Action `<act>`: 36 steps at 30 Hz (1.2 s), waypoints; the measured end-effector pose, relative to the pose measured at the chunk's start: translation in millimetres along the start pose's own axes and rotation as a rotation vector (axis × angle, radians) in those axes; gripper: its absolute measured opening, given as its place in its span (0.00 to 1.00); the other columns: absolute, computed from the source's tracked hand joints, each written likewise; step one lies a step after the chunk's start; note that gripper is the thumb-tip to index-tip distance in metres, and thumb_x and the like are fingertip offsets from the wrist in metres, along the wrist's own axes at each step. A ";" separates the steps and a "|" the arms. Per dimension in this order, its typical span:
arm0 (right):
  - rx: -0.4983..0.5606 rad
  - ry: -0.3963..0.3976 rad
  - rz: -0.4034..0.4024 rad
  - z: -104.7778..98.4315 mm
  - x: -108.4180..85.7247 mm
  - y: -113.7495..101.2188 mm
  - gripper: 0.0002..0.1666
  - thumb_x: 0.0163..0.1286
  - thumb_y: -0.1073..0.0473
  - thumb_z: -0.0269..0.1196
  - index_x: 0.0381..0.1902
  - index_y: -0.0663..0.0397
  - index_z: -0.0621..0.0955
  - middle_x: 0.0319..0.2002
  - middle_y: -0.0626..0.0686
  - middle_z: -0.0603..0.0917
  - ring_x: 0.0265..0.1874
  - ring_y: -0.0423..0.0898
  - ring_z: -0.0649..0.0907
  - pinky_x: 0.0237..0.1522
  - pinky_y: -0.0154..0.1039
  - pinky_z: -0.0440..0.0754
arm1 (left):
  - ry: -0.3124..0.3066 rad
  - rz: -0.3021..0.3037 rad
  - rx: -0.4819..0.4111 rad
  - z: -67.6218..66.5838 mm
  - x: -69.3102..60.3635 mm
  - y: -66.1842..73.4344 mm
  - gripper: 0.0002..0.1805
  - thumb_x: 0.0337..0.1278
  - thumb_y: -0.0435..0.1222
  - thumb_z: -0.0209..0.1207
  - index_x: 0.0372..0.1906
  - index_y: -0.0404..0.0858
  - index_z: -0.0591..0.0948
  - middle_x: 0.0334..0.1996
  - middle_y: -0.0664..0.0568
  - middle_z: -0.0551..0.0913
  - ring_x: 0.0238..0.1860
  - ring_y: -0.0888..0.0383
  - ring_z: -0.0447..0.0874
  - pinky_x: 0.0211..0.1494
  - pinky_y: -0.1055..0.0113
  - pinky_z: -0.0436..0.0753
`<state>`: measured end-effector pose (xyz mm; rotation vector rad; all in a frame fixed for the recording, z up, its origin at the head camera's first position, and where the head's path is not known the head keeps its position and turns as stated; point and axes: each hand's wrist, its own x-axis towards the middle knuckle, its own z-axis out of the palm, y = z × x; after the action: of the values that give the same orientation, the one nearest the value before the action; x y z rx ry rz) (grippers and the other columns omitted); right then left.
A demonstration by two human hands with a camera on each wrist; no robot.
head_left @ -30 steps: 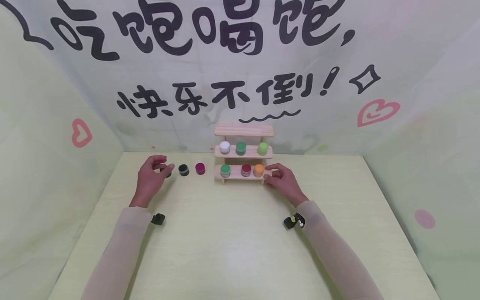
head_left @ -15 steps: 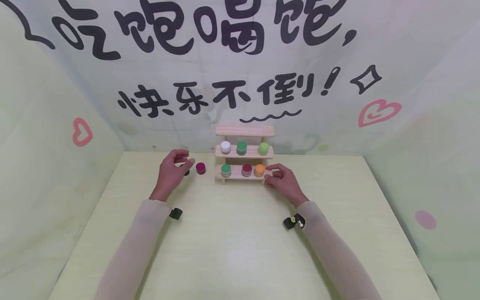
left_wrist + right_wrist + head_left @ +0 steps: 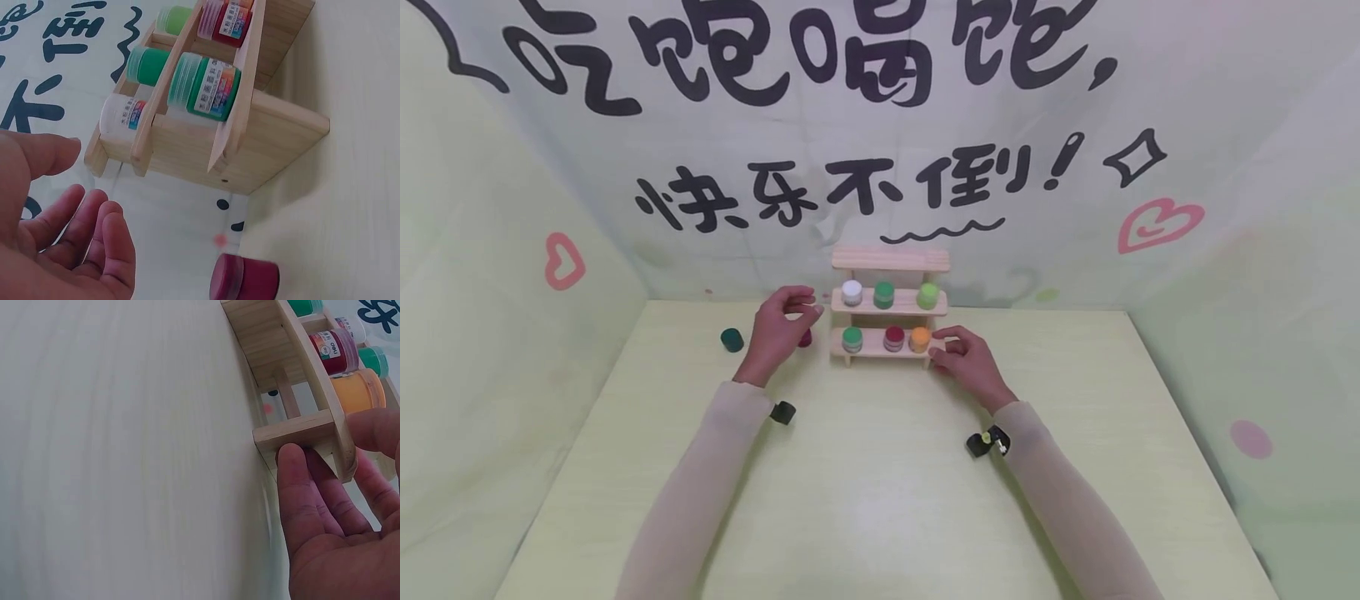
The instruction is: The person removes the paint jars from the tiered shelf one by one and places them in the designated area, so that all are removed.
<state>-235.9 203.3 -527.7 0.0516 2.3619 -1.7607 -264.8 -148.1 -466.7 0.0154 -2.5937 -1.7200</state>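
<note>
A small wooden shelf rack (image 3: 887, 260) holds several jars on two tiers. Above and just left of a magenta jar (image 3: 805, 338), partly covering it, is my left hand (image 3: 772, 333); the left wrist view shows this hand (image 3: 75, 231) empty, thumb and fingers apart, with the magenta jar (image 3: 259, 279) below it. My right hand (image 3: 970, 365) grips the right end of the rack's lower tier. In the right wrist view its thumb lies by the orange jar (image 3: 359, 392) and its fingers press the rack's end support (image 3: 297, 431).
A dark teal jar (image 3: 732, 339) stands on the table (image 3: 865, 467), left of my left hand. Behind the rack rises a cloth backdrop (image 3: 1045, 250) with black lettering; more cloth hangs along both sides.
My left hand has moved right, from the dark teal jar past a black jar, now hidden behind it, toward the magenta jar. My right hand has stayed on the rack.
</note>
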 end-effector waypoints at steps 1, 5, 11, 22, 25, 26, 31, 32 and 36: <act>0.000 -0.004 -0.002 -0.1 0.0 0.2 0.22 0.73 0.55 0.71 0.62 0.48 0.81 0.42 0.61 0.89 0.39 0.49 0.89 0.47 0.38 0.91 | -0.003 0.005 -0.001 2.5 1.1 1.0 0.23 0.70 0.45 0.67 0.65 0.44 0.80 0.58 0.48 0.85 0.58 0.48 0.84 0.53 0.52 0.88; 0.008 -0.008 -0.005 0.2 -1.3 -1.1 0.23 0.73 0.54 0.71 0.63 0.50 0.81 0.44 0.63 0.89 0.41 0.50 0.89 0.48 0.40 0.91 | -0.017 0.035 -0.010 11.7 5.8 4.3 0.23 0.69 0.45 0.68 0.64 0.44 0.81 0.56 0.48 0.86 0.57 0.49 0.84 0.39 0.58 0.89; 0.010 0.000 -0.004 -0.3 -2.2 -2.4 0.23 0.73 0.55 0.70 0.63 0.51 0.81 0.45 0.62 0.89 0.41 0.49 0.89 0.48 0.40 0.91 | -0.029 0.080 -0.012 23.6 12.4 11.7 0.24 0.67 0.45 0.70 0.63 0.42 0.81 0.57 0.47 0.86 0.59 0.48 0.84 0.58 0.56 0.84; 0.049 0.003 -0.030 1.8 -1.4 0.3 0.21 0.72 0.57 0.71 0.61 0.51 0.82 0.42 0.60 0.90 0.39 0.46 0.90 0.47 0.39 0.91 | -0.025 0.093 0.025 41.3 20.1 17.4 0.26 0.62 0.44 0.73 0.63 0.43 0.82 0.57 0.49 0.86 0.57 0.49 0.77 0.62 0.55 0.77; 0.053 0.005 -0.040 2.2 -0.6 2.1 0.21 0.72 0.58 0.71 0.61 0.51 0.82 0.42 0.59 0.90 0.38 0.45 0.90 0.46 0.38 0.91 | -0.025 0.104 0.027 44.5 22.2 16.3 0.26 0.62 0.43 0.73 0.63 0.42 0.82 0.56 0.48 0.86 0.56 0.49 0.76 0.61 0.55 0.77; 0.055 0.006 -0.042 2.2 -0.3 2.6 0.21 0.72 0.58 0.71 0.60 0.51 0.82 0.41 0.59 0.90 0.38 0.45 0.90 0.46 0.38 0.91 | -0.023 0.105 0.032 45.3 22.8 16.2 0.26 0.62 0.43 0.73 0.63 0.42 0.82 0.56 0.48 0.86 0.56 0.49 0.76 0.60 0.55 0.76; 0.055 0.006 -0.042 2.5 0.1 3.5 0.22 0.72 0.57 0.71 0.61 0.52 0.82 0.41 0.58 0.90 0.37 0.44 0.90 0.46 0.38 0.91 | -0.016 0.102 0.057 46.2 23.0 15.5 0.26 0.64 0.45 0.72 0.64 0.42 0.82 0.56 0.48 0.86 0.56 0.49 0.76 0.60 0.54 0.77; 0.057 0.007 -0.040 2.7 0.3 3.9 0.21 0.72 0.57 0.71 0.61 0.52 0.82 0.41 0.58 0.90 0.37 0.44 0.90 0.46 0.38 0.91 | -0.017 0.101 0.058 45.7 22.4 15.7 0.26 0.65 0.45 0.71 0.64 0.42 0.82 0.56 0.48 0.85 0.56 0.49 0.76 0.60 0.54 0.77; 0.060 0.007 -0.036 2.6 0.3 3.7 0.20 0.73 0.58 0.70 0.60 0.52 0.82 0.41 0.59 0.90 0.37 0.45 0.91 0.46 0.38 0.92 | -0.022 0.084 0.049 42.6 19.0 15.2 0.25 0.66 0.47 0.71 0.64 0.44 0.82 0.55 0.50 0.84 0.57 0.49 0.75 0.60 0.53 0.78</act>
<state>-235.3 201.9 -531.9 0.0241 2.3286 -1.8503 -284.9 -103.4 -469.0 -0.1103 -2.6119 -1.6380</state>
